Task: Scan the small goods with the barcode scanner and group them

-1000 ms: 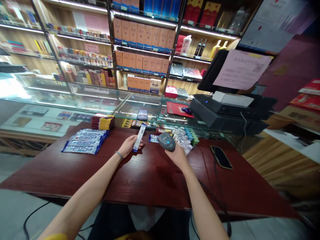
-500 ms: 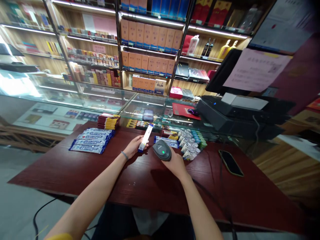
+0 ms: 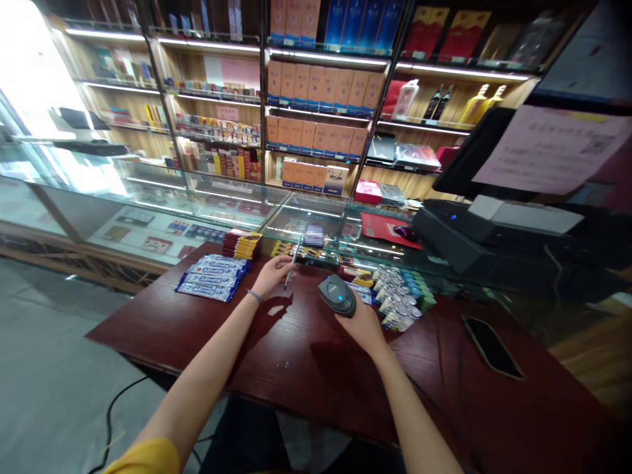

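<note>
My left hand pinches a slim blue-and-white packet, turned edge-on and held above the dark red table. In my right hand is a dark grey barcode scanner, a blue light showing on its top; its front end points toward the packet. Left of my left hand lies a fanned row of blue-and-white packets, with a stack of brown-and-yellow packets behind it. Beside the scanner, more blue packets lie partly hidden by it, next to rows of small silver-topped containers.
A phone rests on the table's right side. Behind the table runs a glass display counter, bearing a red mat with a mouse. A black register with a screen stands at right; boxed goods fill the shelves behind.
My left hand has turned the packet from its broad white face to edge-on. The scanner's light has gone from green to blue. The view has swung left, shifting everything rightward.
</note>
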`<state>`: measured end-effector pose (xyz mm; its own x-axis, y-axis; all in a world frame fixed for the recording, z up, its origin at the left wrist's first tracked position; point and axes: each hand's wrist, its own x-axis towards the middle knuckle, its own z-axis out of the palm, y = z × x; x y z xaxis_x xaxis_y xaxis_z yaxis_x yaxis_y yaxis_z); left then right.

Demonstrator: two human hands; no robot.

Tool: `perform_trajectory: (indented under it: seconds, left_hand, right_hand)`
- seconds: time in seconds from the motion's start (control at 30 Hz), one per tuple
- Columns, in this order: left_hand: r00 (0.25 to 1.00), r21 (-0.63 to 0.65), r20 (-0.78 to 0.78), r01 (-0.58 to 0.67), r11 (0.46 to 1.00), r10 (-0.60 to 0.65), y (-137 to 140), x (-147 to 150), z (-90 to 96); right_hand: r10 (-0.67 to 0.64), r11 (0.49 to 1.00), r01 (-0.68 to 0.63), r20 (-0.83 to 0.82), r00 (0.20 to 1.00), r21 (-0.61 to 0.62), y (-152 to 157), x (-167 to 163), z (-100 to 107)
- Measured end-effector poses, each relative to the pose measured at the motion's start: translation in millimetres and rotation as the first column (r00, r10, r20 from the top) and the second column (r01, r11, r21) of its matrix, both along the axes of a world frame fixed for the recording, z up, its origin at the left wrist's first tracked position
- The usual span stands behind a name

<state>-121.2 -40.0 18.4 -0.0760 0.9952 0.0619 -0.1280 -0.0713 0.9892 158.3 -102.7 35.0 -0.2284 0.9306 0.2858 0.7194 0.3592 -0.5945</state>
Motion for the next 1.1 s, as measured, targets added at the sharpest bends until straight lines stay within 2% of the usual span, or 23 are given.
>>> perform_trajectory:
  seconds: [0.07, 0.13, 0.23, 0.3, 0.4, 0.57, 0.83, 0.93, 1.1]
  left_hand:
    - [0.979, 0.125, -0.187, -0.053, 0.991, 0.076, -0.4, -25.0, 11.0]
    - [0.906, 0.243, -0.379, -0.096, 0.965, 0.186, -5.4, -54.1, 17.5]
    - [0.705, 0.367, -0.61, -0.152, 0.917, 0.361, -19.9, -103.1, 19.3]
    - [0.542, 0.446, -0.727, -0.093, 0.89, 0.421, -30.4, -137.0, 17.4]
    - [0.381, 0.453, -0.828, 0.023, 0.891, 0.411, -40.3, -183.2, 12.4]
    - [0.21, 0.354, -0.92, 0.094, 0.93, 0.33, -35.5, -233.5, -0.2]
    - [0.028, 0.194, -0.981, 0.16, 0.968, 0.192, -13.0, -262.8, -12.2]
    - [0.027, 0.173, -0.985, 0.172, 0.97, 0.171, -8.5, -264.2, -14.3]
    - [0.075, 0.176, -0.983, 0.171, 0.969, 0.166, -5.7, -265.0, -17.2]
  right_hand:
    - [0.029, 1.0, -0.029, -0.019, 0.999, 0.003, 2.9, -10.8, 3.0]
    - [0.048, 0.999, -0.048, -0.016, 0.999, -0.007, 5.6, -23.7, 5.9]
    - [0.077, 0.997, -0.076, 0.017, 0.997, -0.02, 9.2, -43.8, 9.5]
    - [0.1, 0.995, -0.099, 0.039, 0.994, -0.016, 11.4, -56.9, 11.6]
    - [0.125, 0.992, -0.123, 0.055, 0.991, -0.026, 14.4, -76.8, 15.5]
    - [0.156, 0.985, -0.147, 0.106, 0.982, -0.091, 16.6, -111.8, 22.5]
    - [0.163, 0.985, -0.143, 0.242, 0.956, -0.099, 17.5, -148.6, 22.0]
    - [0.169, 0.984, -0.146, 0.253, 0.953, -0.105, 18.6, -151.3, 20.2]
    - [0.164, 0.985, -0.142, 0.262, 0.951, -0.102, 20.7, -149.6, 21.4]
